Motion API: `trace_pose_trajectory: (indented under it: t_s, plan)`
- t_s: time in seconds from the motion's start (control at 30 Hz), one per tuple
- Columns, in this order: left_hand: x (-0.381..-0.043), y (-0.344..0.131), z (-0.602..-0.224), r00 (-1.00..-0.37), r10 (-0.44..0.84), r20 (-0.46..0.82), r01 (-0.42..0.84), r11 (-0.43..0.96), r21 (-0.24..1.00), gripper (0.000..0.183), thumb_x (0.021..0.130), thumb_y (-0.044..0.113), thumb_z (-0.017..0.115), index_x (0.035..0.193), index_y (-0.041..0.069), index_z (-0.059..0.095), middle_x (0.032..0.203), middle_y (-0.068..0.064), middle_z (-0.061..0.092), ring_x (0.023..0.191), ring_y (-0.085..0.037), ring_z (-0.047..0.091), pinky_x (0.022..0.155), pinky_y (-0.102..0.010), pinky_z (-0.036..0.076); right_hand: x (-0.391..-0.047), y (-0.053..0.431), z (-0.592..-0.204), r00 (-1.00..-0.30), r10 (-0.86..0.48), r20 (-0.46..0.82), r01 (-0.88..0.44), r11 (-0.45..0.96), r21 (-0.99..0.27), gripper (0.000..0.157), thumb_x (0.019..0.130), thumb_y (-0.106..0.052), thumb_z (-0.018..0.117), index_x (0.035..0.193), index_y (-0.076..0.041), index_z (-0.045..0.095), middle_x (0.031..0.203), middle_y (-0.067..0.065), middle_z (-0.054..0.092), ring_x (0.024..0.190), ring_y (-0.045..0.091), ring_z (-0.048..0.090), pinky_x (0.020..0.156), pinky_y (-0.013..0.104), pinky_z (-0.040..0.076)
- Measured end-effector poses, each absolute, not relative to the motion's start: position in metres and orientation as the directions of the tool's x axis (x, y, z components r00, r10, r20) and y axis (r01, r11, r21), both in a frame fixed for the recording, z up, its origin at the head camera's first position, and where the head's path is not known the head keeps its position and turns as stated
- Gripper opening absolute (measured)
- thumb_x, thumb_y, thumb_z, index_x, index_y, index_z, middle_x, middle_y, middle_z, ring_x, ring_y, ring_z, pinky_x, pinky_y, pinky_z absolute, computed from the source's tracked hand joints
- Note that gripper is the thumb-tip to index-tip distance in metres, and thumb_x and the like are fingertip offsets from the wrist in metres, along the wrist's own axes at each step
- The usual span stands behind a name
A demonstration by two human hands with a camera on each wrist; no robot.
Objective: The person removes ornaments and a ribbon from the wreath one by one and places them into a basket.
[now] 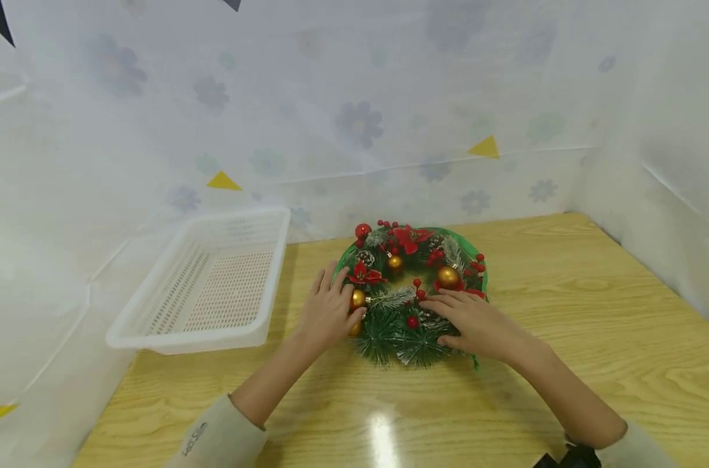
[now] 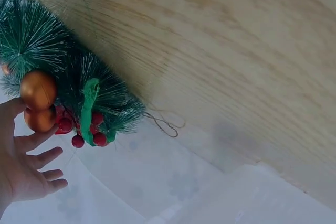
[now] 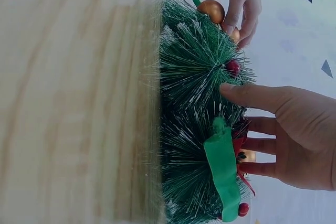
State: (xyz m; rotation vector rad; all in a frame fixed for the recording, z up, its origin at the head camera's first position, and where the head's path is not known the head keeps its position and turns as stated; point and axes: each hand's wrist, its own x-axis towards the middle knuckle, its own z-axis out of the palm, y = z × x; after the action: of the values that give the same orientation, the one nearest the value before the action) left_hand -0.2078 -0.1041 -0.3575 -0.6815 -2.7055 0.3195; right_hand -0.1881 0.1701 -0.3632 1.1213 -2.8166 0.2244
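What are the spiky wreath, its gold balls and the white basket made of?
The wreath: its greenery is probably plastic, in thin, stiff-looking green strands with whitish frosting.

The gold balls: a smooth, shiny, metallic-looking coat; plastic or glass underneath, I can't tell which.

The white basket: likely molded plastic, smooth, with rows of small holes and a rounded rim.

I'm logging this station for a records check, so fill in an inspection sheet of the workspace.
Surface: wood-grain table, bright glare on it.
Job's things: decorated wreath, on the table.
Clutter: white perforated basket, left of the wreath, empty.
Grips: left grip at the wreath's left side; right grip at its right side.
Cables: nothing seen.
Surroundings: white flower-print sheeting with yellow triangles.
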Motion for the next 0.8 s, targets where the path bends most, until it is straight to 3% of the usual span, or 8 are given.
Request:
trace_pose_trajectory:
  t_s: [0.27, 0.8]
  plan:
    - [-0.209, -0.098, -0.348, -0.792, 0.502, 0.348, 0.412, 0.860, -0.301, 0.050, 0.089, 0.050, 0.052, 0.113, 0.007, 0.063, 0.136, -0.015, 0.041, 0.133, -0.034, 0.019, 0.108, -0.043, 0.018, -0.188, 0.170, -0.364, -0.721, -0.673, 0.165, -0.691, 0.718, -0.085, 0.066, 0.077, -0.030, 0.074, 0.133, -0.005, 0.047, 0.129, 0.019, 0.048, 0.119, 0.038, 0.041, 0.093, 0.056, 0.035]
    - [-0.213, -0.073, -0.330, -0.758, 0.528, 0.382, 0.448, 0.848, -0.283, 0.049, 0.088, 0.050, 0.054, 0.111, 0.008, 0.063, 0.133, -0.014, 0.044, 0.134, -0.033, 0.019, 0.109, -0.042, 0.016, -0.186, 0.170, -0.361, -0.721, -0.675, 0.156, -0.690, 0.720, -0.073, 0.065, 0.078, -0.029, 0.074, 0.132, -0.005, 0.048, 0.128, 0.019, 0.048, 0.118, 0.038, 0.043, 0.092, 0.056, 0.036]
